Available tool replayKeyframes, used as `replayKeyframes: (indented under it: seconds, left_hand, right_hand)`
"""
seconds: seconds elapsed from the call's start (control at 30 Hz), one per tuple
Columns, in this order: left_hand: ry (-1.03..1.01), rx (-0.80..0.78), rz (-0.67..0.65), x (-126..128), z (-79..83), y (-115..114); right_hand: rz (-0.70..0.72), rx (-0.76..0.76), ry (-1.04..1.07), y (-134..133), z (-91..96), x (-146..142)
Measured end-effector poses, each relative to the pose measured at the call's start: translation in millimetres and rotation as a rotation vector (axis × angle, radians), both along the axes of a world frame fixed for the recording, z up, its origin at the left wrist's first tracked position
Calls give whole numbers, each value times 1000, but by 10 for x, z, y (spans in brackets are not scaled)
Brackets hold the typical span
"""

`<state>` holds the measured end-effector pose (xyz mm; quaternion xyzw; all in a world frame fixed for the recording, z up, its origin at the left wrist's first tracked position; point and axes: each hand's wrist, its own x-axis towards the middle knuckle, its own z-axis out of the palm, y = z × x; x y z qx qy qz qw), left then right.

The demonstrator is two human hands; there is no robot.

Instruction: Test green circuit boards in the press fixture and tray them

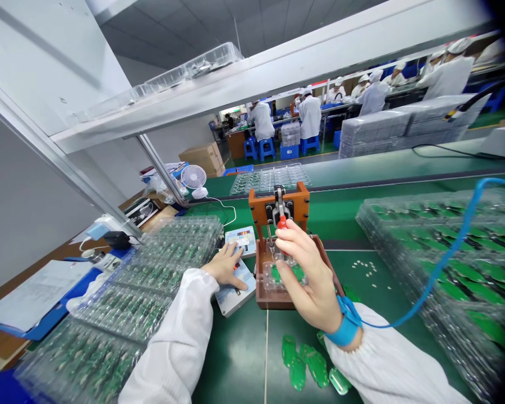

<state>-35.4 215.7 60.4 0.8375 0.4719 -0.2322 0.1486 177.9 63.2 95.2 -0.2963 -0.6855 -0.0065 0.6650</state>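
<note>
My left hand [227, 266] lies with fingers spread over two small boxes with red digital displays, the rear box [244, 244] and the front box [237, 290]. In the middle stands an orange-and-brown test fixture [257, 209] with a toggle clamp. My right hand [309, 275] is at the clamp's red handle [283, 223], fingers stretched and thumb apart; its fingertips overlap the handle, and I cannot tell if they press it. Below, green circuit boards [276, 273] sit in the fixture's clear holder, partly hidden by my right hand. A blue wrist strap [345, 325] circles my right wrist.
Loose green circuit boards [297, 370] lie in front of the fixture. Clear trays of boards stand at left [151, 286] and stacked at right [450, 241]. Small pale pieces [365, 267] dot the mat. A blue cord [450, 261] crosses the right side. A white fan [193, 177] stands behind.
</note>
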Motion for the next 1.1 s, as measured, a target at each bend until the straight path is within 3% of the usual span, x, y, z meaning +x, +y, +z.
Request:
replayKeyframes:
  seconds: [0.33,1.1]
  left_hand:
    - [-12,-24,-7,-169,36,42]
    - [30,-37,-21,-116,80,85]
  right_hand:
    - [-3,-4,-1,13,9,-11]
    - [-6,-18,7,11,-12,-14]
